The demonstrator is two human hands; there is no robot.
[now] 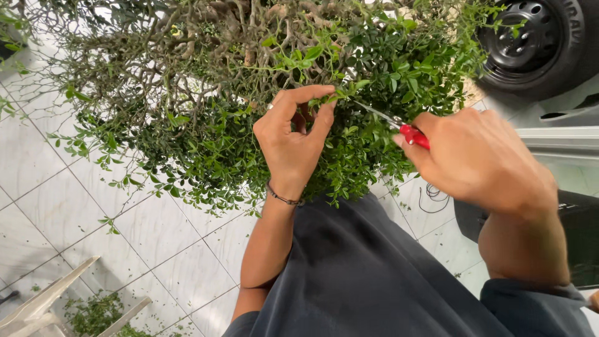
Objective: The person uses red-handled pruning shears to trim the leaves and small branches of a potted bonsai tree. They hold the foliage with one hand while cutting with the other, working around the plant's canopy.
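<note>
A dense small-leaved bush (206, 125) with bare tangled twigs at its top fills the upper half of the head view. My left hand (293, 134) pinches a leafy shoot (334, 97) between thumb and forefinger; a thin bracelet circles its wrist. My right hand (477, 156) grips red-handled scissors (405, 128), whose metal blades point left toward the pinched shoot, just beside my left fingertips. My dark grey shirt covers the lower middle.
White marble-look floor tiles (81, 206) spread to the left. A pale dustpan-like tray (37, 306) with green clippings (93, 315) lies at the bottom left. A vehicle wheel (530, 43) stands at the top right, a dark box (577, 237) at the right edge.
</note>
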